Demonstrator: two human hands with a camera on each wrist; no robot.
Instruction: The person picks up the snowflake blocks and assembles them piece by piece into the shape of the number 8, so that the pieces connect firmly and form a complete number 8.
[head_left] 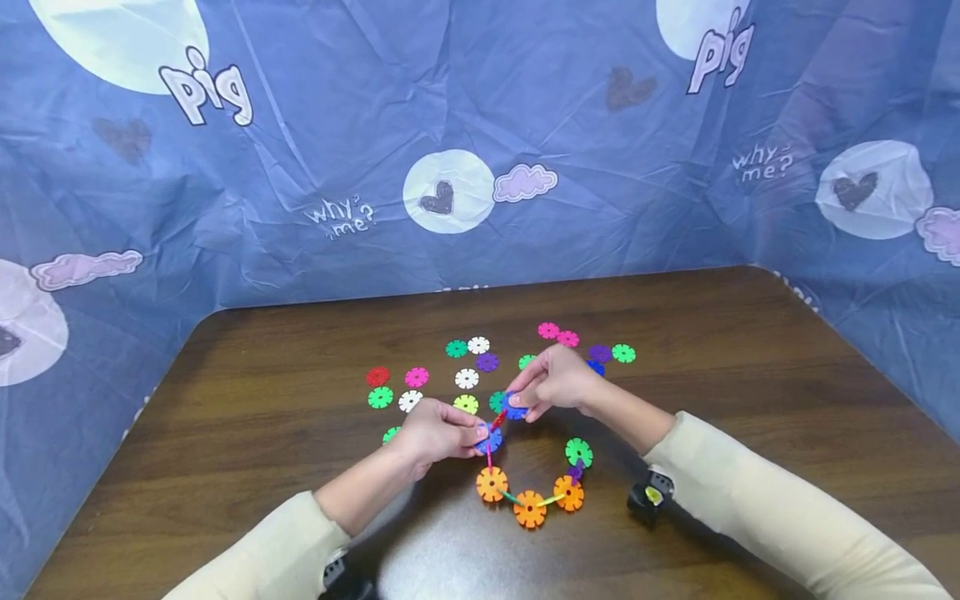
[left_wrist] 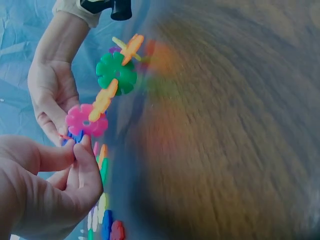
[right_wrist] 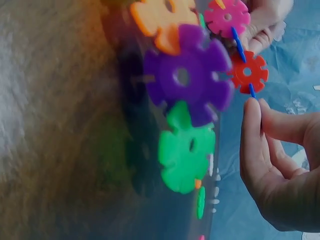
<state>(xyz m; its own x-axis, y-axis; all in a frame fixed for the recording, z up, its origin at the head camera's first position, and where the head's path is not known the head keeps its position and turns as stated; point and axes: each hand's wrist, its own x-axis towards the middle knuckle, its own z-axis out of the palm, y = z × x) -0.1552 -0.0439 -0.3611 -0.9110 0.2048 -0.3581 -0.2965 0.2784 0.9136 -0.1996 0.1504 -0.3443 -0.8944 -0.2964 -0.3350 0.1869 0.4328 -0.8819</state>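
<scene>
Head view: our left hand [head_left: 437, 431] pinches one blue disc [head_left: 492, 439], our right hand [head_left: 558, 382] a second blue disc [head_left: 513, 407], red disc [right_wrist: 250, 73] linking both. We see the rest of the chain [head_left: 530, 517] loop nearer us; loose discs [head_left: 467, 372] lie beyond on the surface [head_left: 285, 367].

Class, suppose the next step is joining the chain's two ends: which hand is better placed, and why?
Probably the right hand: it pinches the blue end disc, and the green disc at the other end is nearer to it. The left hand grips an inner blue disc.
</scene>
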